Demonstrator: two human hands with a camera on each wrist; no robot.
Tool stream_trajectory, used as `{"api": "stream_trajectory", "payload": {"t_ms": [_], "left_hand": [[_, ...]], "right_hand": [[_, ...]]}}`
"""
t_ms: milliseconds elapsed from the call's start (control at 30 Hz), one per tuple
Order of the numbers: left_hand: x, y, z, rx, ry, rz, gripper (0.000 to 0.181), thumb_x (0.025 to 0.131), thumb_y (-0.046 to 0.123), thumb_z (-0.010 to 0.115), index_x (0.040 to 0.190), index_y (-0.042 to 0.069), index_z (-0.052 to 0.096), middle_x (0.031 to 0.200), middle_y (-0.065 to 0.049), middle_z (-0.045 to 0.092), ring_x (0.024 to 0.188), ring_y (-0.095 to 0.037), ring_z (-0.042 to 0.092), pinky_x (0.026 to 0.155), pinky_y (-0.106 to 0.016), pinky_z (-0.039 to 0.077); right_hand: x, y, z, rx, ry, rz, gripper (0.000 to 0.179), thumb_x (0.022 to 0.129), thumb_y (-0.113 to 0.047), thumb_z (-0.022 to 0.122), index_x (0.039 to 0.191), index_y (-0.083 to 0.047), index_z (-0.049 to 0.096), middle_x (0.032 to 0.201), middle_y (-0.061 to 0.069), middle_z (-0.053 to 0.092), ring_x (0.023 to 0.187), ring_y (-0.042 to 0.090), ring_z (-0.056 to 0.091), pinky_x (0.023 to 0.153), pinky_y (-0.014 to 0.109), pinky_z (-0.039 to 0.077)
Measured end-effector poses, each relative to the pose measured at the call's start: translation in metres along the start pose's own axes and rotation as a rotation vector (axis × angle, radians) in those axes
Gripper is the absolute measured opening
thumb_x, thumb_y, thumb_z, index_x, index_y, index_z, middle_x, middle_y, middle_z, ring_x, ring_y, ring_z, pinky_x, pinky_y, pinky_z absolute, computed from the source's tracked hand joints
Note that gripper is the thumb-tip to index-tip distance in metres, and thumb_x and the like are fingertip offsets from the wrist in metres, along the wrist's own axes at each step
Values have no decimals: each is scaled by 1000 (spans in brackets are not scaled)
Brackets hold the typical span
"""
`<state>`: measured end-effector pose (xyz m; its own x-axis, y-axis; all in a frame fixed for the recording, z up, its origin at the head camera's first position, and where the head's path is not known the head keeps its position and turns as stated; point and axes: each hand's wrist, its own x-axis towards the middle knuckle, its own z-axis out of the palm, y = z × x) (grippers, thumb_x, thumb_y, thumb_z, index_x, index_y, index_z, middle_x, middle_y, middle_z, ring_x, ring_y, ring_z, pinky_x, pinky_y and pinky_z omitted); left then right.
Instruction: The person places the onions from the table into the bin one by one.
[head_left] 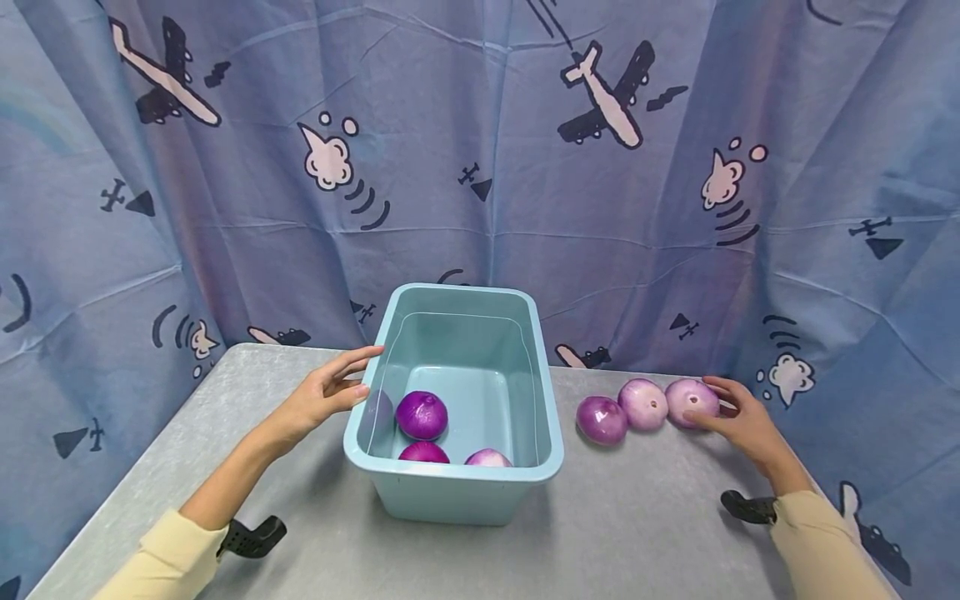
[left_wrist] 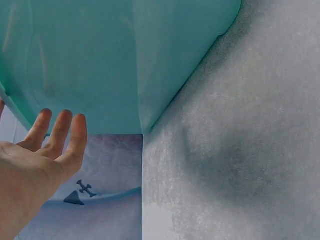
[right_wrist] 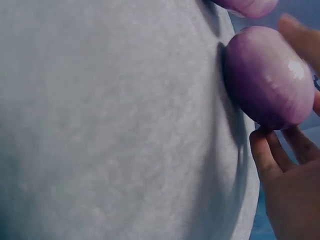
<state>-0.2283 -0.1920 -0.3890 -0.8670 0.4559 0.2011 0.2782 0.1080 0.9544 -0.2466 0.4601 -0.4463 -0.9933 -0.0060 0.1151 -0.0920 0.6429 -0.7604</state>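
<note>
At the right end of a row on the table, my right hand (head_left: 744,423) grips a red onion (head_left: 684,402), thumb on its near side and fingers on its far side. The right wrist view shows the same onion (right_wrist: 267,80) between blurred digits, close against the tabletop. Two more red onions, a darker one (head_left: 602,420) and a paler one (head_left: 642,404), lie to its left. My left hand (head_left: 321,395) touches the left rim of a light blue plastic bin (head_left: 465,498) with loosely extended fingers. Inside the bin sit a purple onion (head_left: 422,415) and two others partly hidden by the front wall.
The grey tabletop (head_left: 630,517) carries the bin near its middle and the onion row at right, near the back edge. A blue curtain (head_left: 480,167) printed with planes hangs right behind the table. Black straps (head_left: 255,537) are on both wrists.
</note>
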Motion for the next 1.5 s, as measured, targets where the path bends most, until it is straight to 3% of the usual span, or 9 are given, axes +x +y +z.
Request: {"api": "stream_trajectory", "payload": {"t_ms": [133,467,567,667,767,1067,1167,1300,1500], "left_hand": [[0,-1,0,-1,1,-2,58,101,19,61,156,18,42,151,-18,43,129,-36,52,95,-45,50],[0,0,0,-4,1,0,58,101,19,61,156,18,42,151,-18,43,129,-35,52,95,-45,50],[0,0,0,-7,-3,10,58,101,18,61,156,17,42,150,-19,44,128,-35,53,96,-44,50],[1,0,1,-11,-6,18,58,101,18,61,156,16,42,150,-19,45,128,-35,53,96,-42,50],[1,-1,1,-14,-7,20,58,101,17,61,156,16,42,150,-20,44,129,-35,53,96,-41,50],[1,-1,0,-15,-6,17,58,101,17,62,156,16,42,151,-19,44,129,-34,52,96,-41,50],[1,-1,0,-9,-9,18,58,101,17,62,155,16,42,152,-18,43,130,-34,51,97,-39,49],[2,-1,-1,-12,-16,26,58,100,15,62,155,16,43,152,-18,43,132,-35,49,97,-38,49],[4,-2,-2,-25,-22,35,57,101,14,62,154,14,42,155,-18,39,136,-40,43,99,-39,47]], "right_hand": [[2,4,2,-34,34,-16,80,91,-25,81,151,5,36,148,34,35,127,55,42,76,12,41],[2,7,6,-29,99,-50,76,89,-22,82,147,6,41,145,29,40,124,51,45,76,7,39],[0,8,6,-49,105,-21,78,90,-26,82,148,4,40,146,29,39,125,51,45,79,17,44],[-3,7,6,-43,102,20,81,90,-30,81,150,2,38,148,31,37,126,53,44,92,43,50],[-6,4,4,-24,98,51,84,90,-33,81,152,2,36,148,35,36,126,55,43,96,66,41],[-16,-11,0,28,116,95,88,92,-38,78,155,1,31,151,35,32,129,55,40,98,71,35],[-20,-15,0,28,122,98,86,92,-38,77,155,-1,32,152,32,32,132,53,39,103,49,45],[-26,-18,0,38,135,57,79,93,-34,77,155,-6,36,149,26,37,127,33,48,83,13,47],[-33,-33,2,88,132,24,73,94,-31,77,155,-15,40,145,20,39,120,16,48,79,10,46]]}}
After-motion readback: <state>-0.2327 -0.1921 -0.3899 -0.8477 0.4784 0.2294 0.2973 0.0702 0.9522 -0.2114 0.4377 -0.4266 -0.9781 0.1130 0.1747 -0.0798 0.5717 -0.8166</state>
